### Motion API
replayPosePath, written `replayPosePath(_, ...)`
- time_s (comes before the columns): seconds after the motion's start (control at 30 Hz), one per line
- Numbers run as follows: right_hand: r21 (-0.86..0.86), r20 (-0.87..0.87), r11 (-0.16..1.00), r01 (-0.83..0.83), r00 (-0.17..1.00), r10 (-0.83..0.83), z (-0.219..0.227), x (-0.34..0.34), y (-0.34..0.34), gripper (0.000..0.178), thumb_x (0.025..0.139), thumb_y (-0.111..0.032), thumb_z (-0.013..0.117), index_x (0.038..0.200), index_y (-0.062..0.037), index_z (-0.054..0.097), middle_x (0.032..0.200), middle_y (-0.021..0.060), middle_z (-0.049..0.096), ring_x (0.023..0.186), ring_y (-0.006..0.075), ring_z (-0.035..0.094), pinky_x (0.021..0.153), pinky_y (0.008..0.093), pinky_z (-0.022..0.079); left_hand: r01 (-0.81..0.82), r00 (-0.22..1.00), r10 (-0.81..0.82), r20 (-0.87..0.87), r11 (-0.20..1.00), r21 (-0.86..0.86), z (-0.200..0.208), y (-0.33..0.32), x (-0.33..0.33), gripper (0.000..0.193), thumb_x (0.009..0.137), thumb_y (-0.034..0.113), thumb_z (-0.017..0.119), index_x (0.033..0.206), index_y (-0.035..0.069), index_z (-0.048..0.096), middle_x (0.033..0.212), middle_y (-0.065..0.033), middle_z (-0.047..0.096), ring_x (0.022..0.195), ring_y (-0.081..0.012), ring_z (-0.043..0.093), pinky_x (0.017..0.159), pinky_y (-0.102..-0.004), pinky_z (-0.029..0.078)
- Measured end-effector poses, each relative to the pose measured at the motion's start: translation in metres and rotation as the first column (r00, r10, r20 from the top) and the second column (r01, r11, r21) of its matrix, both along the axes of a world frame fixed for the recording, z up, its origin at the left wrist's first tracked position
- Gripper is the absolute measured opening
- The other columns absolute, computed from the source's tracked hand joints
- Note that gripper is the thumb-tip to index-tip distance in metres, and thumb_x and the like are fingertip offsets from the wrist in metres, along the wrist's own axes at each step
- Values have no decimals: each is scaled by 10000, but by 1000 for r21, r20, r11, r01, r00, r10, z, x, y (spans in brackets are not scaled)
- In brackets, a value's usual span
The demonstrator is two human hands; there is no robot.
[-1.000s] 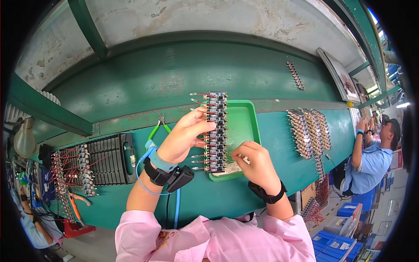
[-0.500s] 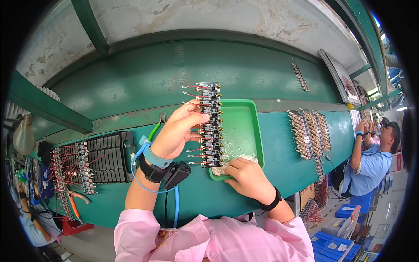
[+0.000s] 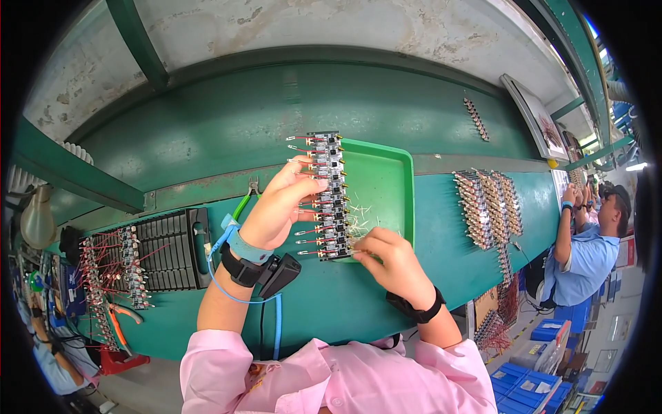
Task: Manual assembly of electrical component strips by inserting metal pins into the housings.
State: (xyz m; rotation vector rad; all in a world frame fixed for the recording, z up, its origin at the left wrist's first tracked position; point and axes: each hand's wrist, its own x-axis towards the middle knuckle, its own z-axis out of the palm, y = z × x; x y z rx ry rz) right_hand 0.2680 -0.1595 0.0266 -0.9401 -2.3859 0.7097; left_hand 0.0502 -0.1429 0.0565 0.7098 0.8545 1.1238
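Item 1: board strip [image 3: 334, 201], long, narrow and dark, made up of many small circuit units in a row. It lies in the left grip [image 3: 303, 207], running away from the wearer above the left side of the green tray [image 3: 412, 207]. Red leads [image 3: 307, 241] with pale ends stick out on the left grip's side; small brass-coloured parts [image 3: 345, 184] line the opposite edge.

Item 2: left grip, closed on the strip near mid-length, thumb on the upper face, fingers around and behind the left edge.

Item 3: right grip [image 3: 372, 254], narrow, thumb and fingertips drawn together just beside the strip's near right corner; whether they pinch anything or touch the edge, cannot tell.

Item 4: white slivers [image 3: 358, 210], thin and loose, in the tray just beyond the right grip.

Item 5: green-handled cutters [image 3: 242, 205], on the table [image 3: 434, 228] left of the left grip.

Item 6: black rack [image 3: 165, 248], further left.

Item 7: stacked strips [image 3: 476, 210], well to the right of the right grip.

Handling, as judged: strip light and fairly stiff, perhaps apt to flex or snap between units; leads soft, easily bent or tugged loose. Best held by the bare faces and long edges, clear of leads; slivers light, suited to fingertips.
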Motion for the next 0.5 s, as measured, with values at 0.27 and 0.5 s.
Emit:
replayPosePath(0.27,23,159,999,38,986,-42,3,-26,18,209,671,-91,638,834,14,558,770,123,531,744,323,544,644,402,453,-126,991,124,56,991,43,4,0,1,354,812,99,477,1160,58,424,1008,-51,536,883,-140,564,738,-318,503)
replayPosePath(0.5,-45,175,995,88,981,-79,-12,-31,10,190,670,-111,633,774,12,532,740,140,533,673,341,547,622,425,451,-137,986,132,99,990,43,2,0,-1,349,810,88,482,1153,60,426,1009,-46,537,892,-142,559,742,-319,498)
